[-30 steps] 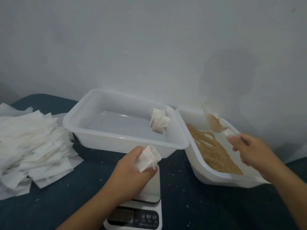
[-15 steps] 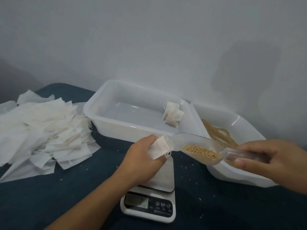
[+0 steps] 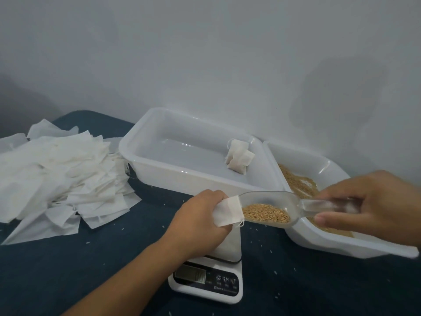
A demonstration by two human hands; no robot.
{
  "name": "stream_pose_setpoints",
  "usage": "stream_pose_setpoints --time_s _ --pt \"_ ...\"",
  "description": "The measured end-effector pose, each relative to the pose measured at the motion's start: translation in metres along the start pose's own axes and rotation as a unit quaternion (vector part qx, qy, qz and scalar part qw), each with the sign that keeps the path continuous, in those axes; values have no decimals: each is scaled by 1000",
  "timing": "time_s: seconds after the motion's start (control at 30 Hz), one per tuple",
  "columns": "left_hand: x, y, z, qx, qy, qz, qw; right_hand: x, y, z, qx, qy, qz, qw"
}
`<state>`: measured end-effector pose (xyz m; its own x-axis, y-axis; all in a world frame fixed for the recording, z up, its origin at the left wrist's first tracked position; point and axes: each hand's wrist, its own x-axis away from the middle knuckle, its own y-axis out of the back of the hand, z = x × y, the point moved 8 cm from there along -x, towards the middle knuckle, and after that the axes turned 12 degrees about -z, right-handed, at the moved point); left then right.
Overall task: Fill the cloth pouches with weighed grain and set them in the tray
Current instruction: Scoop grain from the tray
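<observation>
My left hand (image 3: 198, 218) grips a small white cloth pouch (image 3: 227, 212) above the kitchen scale (image 3: 211, 277). My right hand (image 3: 373, 202) holds the handle of a clear plastic scoop (image 3: 273, 201) that carries brown grain (image 3: 265, 212). The scoop's tip sits inside the pouch's mouth. Behind stands the white tray (image 3: 159, 160) with two filled pouches (image 3: 239, 159) in its right end. To the right, a white tub (image 3: 323, 242) holds loose grain.
A heap of flat empty pouches (image 3: 61, 174) lies at the left on the dark blue cloth surface (image 3: 68, 265). Stray grains dot the cloth around the scale. A plain wall rises close behind the tray and tub.
My right hand took the scoop out of the tub with grain and brought it left to the pouch. The scoop's tip has entered the pouch's mouth.
</observation>
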<state>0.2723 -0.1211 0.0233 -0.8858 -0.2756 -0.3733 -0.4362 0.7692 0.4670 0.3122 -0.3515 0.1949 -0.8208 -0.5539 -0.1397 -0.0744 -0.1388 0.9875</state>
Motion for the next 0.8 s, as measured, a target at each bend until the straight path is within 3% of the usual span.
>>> stream_pose_setpoints --time_s 0.33,0.6,0.8 --pt "1 -3 -1 -9 -3 6 1000 -18 11 31 101 53 18 993" --pt "1 -1 0 0 10 -13 1000 -17 31 50 204 138 -74 966" --pt "1 0 8 69 81 -13 994 -14 47 36 130 119 -106 979"
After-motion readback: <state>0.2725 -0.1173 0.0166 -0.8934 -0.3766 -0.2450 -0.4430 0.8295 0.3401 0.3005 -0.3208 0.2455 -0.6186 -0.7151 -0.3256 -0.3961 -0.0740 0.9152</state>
